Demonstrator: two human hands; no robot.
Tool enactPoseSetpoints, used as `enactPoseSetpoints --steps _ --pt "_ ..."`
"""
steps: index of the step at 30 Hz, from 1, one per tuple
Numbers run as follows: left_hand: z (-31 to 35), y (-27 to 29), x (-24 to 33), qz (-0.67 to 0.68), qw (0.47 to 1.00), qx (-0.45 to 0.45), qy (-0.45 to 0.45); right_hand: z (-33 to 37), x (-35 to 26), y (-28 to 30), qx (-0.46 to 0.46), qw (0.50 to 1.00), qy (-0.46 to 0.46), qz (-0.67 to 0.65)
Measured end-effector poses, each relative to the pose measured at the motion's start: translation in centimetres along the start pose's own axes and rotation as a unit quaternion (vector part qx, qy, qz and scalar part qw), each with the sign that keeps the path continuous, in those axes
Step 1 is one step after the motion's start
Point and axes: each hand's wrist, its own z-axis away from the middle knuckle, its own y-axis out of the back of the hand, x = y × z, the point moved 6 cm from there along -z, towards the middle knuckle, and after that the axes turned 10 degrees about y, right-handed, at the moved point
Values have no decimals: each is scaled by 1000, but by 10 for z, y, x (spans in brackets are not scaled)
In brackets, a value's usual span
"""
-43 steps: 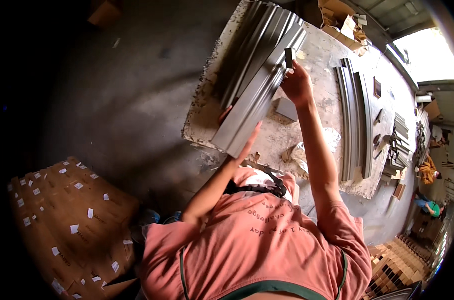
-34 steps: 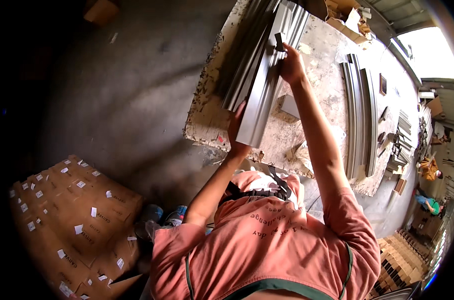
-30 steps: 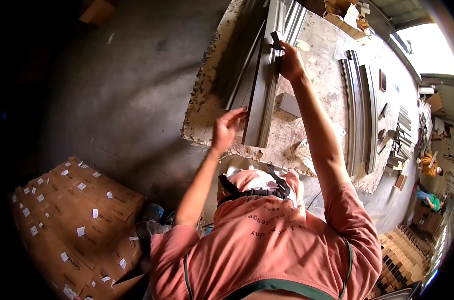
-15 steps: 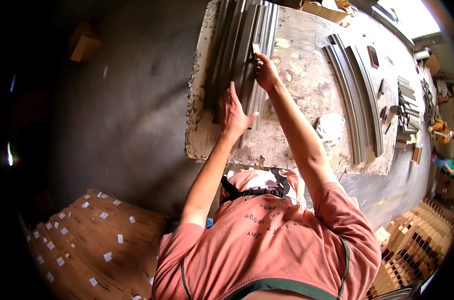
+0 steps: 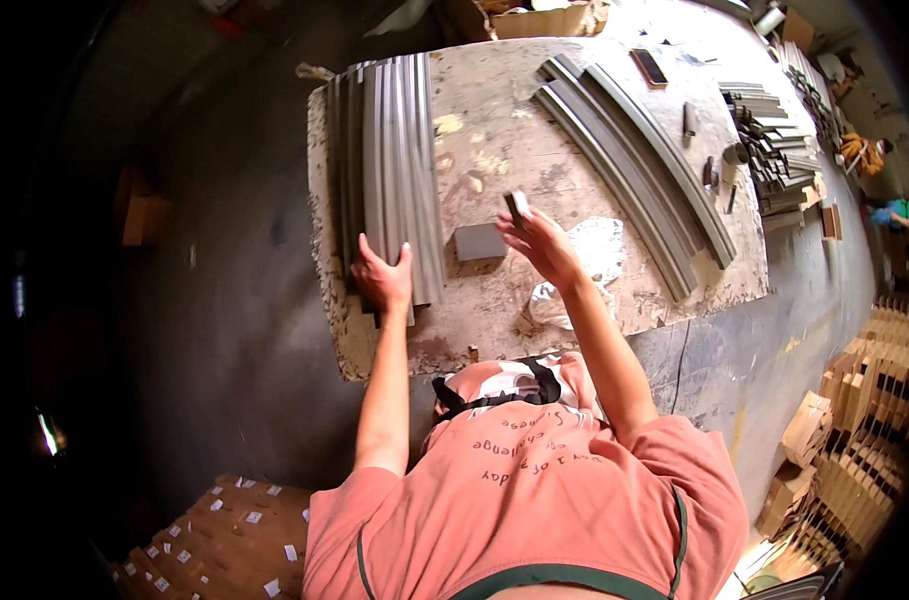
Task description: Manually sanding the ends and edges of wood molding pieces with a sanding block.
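Head view: Rested left hand (image 5: 383,280), grip unclear, on gray strips (image 5: 400,160) already aligned left of the gray block (image 5: 480,243); held a dark piece (image 5: 513,210) in right hand (image 5: 543,245) right of it; had other strips (image 5: 625,165) untouched farther right.

Your stained desk (image 5: 490,115) bears grey strips (image 5: 400,160) at your left and a second set (image 5: 625,165) at right. Between them lie a grey block (image 5: 482,242) and white wrapping (image 5: 597,245); a phone (image 5: 650,68) lies farther right.

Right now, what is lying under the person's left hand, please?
Long, ridged, silvery-grey strips, side by side on the worn, pale tabletop, run beneath the left hand. The parts that it covers cannot be seen.
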Motion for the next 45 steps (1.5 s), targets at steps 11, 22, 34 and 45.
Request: enactPoseSetpoints --steps 11,22,34,45 --pt "25 -33 110 4 990 -62 -124 89 -73 196 263 881 267 287" --pt "199 -164 281 24 890 -390 -235 128 -88 298 265 885 160 349" --pt "160 -289 377 234 688 -498 473 173 -178 277 405 686 297 527" --pt "168 -261 384 235 641 -532 501 164 -147 317 453 527 352 627"
